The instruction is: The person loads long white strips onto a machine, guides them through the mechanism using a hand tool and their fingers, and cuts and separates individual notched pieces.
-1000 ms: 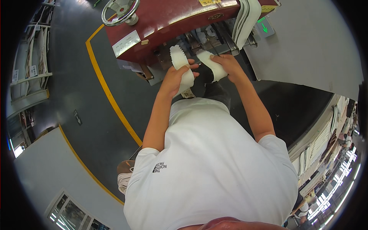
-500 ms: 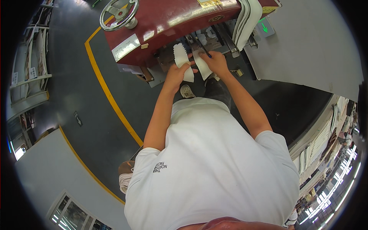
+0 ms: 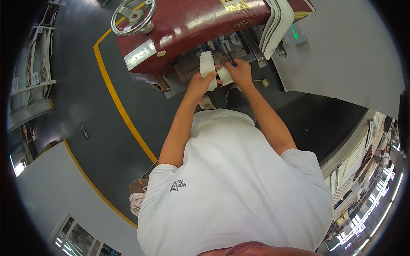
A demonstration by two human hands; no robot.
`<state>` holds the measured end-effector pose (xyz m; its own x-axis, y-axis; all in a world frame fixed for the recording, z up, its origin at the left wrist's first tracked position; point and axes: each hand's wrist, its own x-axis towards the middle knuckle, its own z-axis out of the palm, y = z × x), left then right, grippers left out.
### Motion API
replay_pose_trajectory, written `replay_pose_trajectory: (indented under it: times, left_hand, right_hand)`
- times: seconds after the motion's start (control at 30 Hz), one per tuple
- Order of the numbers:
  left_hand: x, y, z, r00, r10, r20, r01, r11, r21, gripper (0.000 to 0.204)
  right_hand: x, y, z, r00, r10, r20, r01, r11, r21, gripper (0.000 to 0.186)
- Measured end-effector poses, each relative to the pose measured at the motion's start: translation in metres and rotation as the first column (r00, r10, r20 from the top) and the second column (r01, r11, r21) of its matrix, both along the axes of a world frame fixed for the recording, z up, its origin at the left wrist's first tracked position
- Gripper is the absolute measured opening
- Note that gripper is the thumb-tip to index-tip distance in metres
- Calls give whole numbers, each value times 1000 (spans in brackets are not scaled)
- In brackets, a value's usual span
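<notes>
My left hand (image 3: 199, 86) is closed on a white strip (image 3: 206, 63) with a scalloped edge, its upper end standing out above my thumb. Close beside it, my right hand (image 3: 241, 73) grips a second white piece (image 3: 225, 76), partly covered by the fingers. A slim dark tool with a blue end (image 3: 233, 64) shows at my right fingers; whether they hold it, I cannot tell. Both hands are just in front of the opening under a dark red machine (image 3: 192, 21).
A metal handwheel (image 3: 133, 16) sits at the machine's left. Several white curved sheets (image 3: 276, 27) hang at its right, next to a grey panel (image 3: 341, 55). A yellow line (image 3: 115, 98) runs along the floor. Shelving (image 3: 34, 72) stands far left.
The right-hand piece has turned from nearly upright to more sideways and closer to the left strip. The scalloped strip has tilted more upright and shifted slightly right.
</notes>
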<state>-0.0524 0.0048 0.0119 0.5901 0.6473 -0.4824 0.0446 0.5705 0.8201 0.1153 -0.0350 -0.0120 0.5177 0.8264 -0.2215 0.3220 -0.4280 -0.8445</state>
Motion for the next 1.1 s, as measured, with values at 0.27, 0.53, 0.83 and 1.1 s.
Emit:
replay_pose_trajectory:
  times: [0.27, 0.53, 0.83, 1.1]
  left_hand:
    - [-1, -3, -4, 1000, 23, -16, -23, 1000, -7, 37]
    - [-6, -4, -5, 998, 63, 11, -63, 998, -27, 37]
    - [-5, -13, -2, 998, 53, 22, -53, 998, -29, 35]
    - [-4, -12, 2, 999, 40, -6, -40, 998, -56, 35]
  right_hand:
    - [-4, -5, 1, 999, 16, 28, -16, 1000, 7, 43]
    - [1, -9, 32, 918, 31, 395, -142, 956, 256, 31]
    - [-6, 19, 61, 669, 374, 643, -388, 913, -127, 23]
    - [-7, 32, 75, 543, 470, 697, -421, 870, -259, 12]
